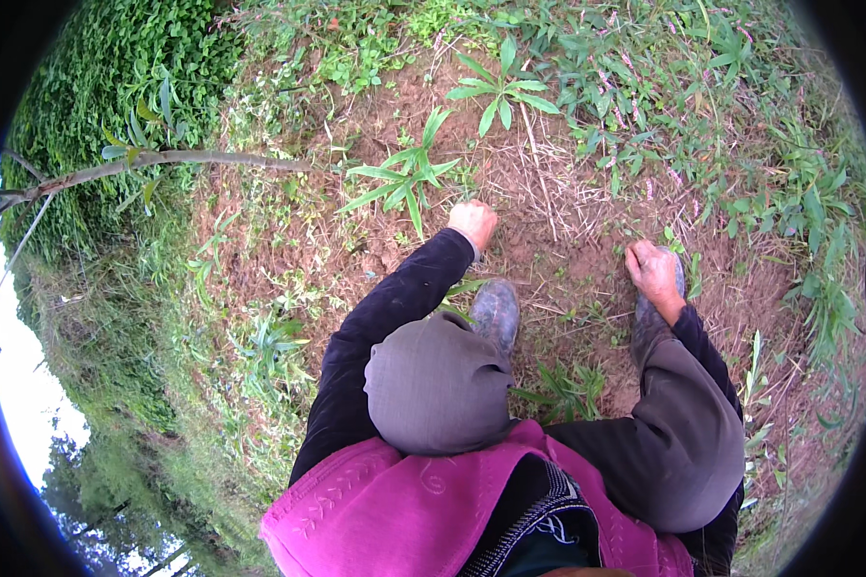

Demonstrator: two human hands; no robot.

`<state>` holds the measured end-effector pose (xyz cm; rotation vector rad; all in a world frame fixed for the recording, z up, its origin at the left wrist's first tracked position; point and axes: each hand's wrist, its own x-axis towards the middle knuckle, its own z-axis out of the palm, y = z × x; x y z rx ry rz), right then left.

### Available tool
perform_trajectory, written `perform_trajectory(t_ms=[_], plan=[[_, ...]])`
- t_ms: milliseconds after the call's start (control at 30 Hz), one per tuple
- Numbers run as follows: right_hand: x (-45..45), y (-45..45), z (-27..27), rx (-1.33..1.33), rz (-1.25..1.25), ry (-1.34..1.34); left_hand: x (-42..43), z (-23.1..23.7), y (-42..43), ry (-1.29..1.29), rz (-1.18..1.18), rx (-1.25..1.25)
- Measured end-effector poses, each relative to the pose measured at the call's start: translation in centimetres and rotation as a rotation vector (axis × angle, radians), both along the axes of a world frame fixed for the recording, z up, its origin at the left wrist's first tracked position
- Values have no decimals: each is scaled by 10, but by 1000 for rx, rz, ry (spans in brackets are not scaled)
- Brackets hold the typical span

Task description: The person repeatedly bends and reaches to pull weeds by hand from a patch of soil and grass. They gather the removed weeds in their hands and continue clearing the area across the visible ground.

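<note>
My left hand (474,222) is curled into a fist low over the reddish soil (411,270). Just beyond it, to the left, grows a young plant (409,177) with long narrow green leaves. My right hand (651,268), fingers bent inward, is over the toe of my muddy right boot (648,324). No object shows in either hand, though the insides of both are hidden. Between the boots and ahead of them lie bare earth and dry grass stalks (541,184).
Another long-leaved plant (503,90) stands farther ahead. A bare branch (209,156) reaches in from the left. Pink-flowered weeds (620,94) cover the upper right, and dense leafy growth (130,65) the upper left. My left boot (496,314) is beside a leafy clump (566,389).
</note>
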<state>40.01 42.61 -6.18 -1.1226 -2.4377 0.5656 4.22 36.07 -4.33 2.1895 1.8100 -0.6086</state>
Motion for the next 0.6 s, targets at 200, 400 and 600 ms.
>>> perform_trajectory(t_ms=[200,400,600], plan=[[-2,-1,0,-12,-13,9,43,23,-64,-507,-49,-151],[0,1,1,-5,2,-31,57,23,-63,-590,-132,-85],[1,0,0,-7,9,-38,14,6,-48,-158,99,149]])
